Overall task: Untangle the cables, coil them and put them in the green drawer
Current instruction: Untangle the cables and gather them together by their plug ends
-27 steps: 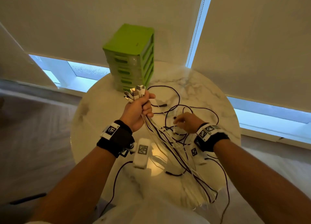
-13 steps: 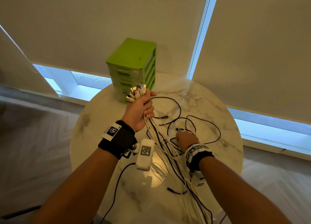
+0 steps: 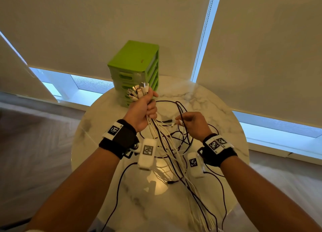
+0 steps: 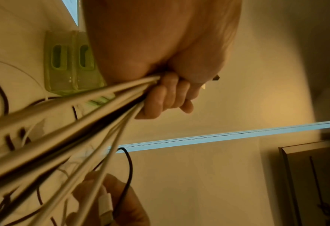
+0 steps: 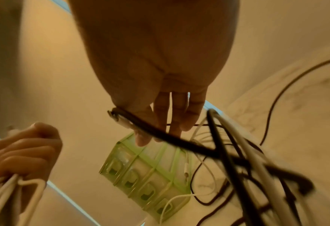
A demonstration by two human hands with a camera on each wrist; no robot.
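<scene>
Above table (image 3: 217, 109), cables (image 3: 167, 144) plugs-up in left hand (image 3: 142, 109)

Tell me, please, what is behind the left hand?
The green drawer unit stands behind the left hand, which grips a cable bundle. Hand and plugs cover its lower drawer fronts; nothing shows what the drawers hold.

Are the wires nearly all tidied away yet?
Not yet. Done: the left hand grips a bundle of plug ends. In hand: the right hand pinches a black cable. Left: cables lie tangled, none coiled; the green drawer unit looks shut.
</scene>
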